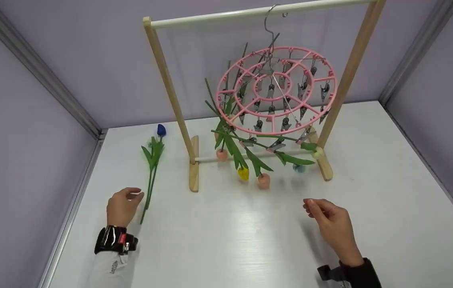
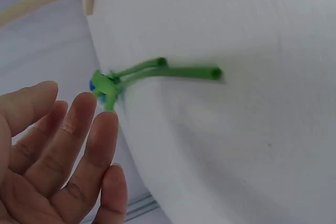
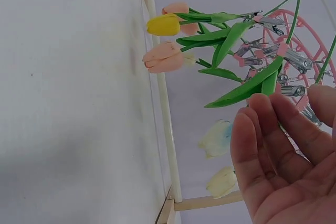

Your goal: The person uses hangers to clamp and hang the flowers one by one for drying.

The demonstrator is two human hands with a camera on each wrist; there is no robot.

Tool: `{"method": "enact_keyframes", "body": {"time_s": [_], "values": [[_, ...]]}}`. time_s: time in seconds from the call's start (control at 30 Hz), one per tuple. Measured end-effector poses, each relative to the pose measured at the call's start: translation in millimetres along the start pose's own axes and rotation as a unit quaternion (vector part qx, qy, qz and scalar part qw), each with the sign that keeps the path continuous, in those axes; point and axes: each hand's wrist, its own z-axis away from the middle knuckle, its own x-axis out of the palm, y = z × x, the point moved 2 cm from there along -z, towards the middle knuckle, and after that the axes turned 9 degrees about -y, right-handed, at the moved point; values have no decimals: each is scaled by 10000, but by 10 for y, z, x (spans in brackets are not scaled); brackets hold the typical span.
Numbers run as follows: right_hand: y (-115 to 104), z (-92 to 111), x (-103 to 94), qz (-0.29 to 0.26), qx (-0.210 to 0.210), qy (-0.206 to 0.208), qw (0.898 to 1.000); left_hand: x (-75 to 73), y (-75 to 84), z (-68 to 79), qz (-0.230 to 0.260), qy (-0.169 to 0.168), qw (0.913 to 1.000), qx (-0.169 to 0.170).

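Observation:
My left hand [image 1: 123, 207] is just beside the stems of tulips [image 1: 151, 176] lying at the left of the table. One has a dark blue bloom [image 1: 161, 130]. In the left wrist view the loosely bent fingers [image 2: 100, 145] hold nothing, and the two green stem ends [image 2: 215, 73] are past them. Over the table's front right, my right hand [image 1: 332, 224] has nothing in its relaxed fingers. Before it hangs a pink round clip hanger [image 1: 273, 129], with several tulips in its metal clips, among them a yellow tulip [image 1: 243, 173] and a peach tulip [image 1: 263, 181].
The hanger's metal hook [image 1: 267, 22] loops over the white top bar [image 1: 218, 17] of a wooden-legged rack. Its left foot [image 1: 194, 176] stands between the lying tulips and the hanging ones. Pale walls [image 1: 110, 72] enclose the white table [image 1: 226, 240].

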Motion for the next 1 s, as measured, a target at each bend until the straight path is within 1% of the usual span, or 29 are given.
{"method": "enact_keyframes", "body": {"time_s": [0.07, 0.13, 0.2, 0.27, 0.37, 0.47, 0.7, 0.77, 0.87, 1.0], "values": [[31, 3, 0, 74, 55, -16, 10000, 20, -126, -64, 87, -143, 9997, -200], [58, 6, 3, 164, 26, -30, 9999, 60, -213, -99, 151, -246, 9987, -431], [81, 6, 7, 343, -136, -19, 9993, 100, -255, -105, 73, -291, 9978, -598], [108, 6, 11, 674, -345, -13, 9971, 132, -256, -92, -69, -343, 9971, -674], [150, 2, 11, 1246, -625, 27, 9902, 170, -213, -71, -219, -440, 9965, -669], [181, -8, 5, 1616, -704, 48, 9843, 193, -157, -63, -279, -551, 9959, -663], [176, -21, 3, 1689, -737, 24, 9829, 181, -96, -20, -197, -778, 9928, -887], [171, -23, 2, 1688, -757, 27, 9827, 171, -79, -5, -95, -842, 9922, -911], [167, -25, -9, 1669, -788, 43, 9828, 160, -23, 18, 206, -974, 9915, -834], [172, -27, -28, 1697, -898, 47, 9814, 148, 93, 36, 774, -1153, 9885, -594]]}}
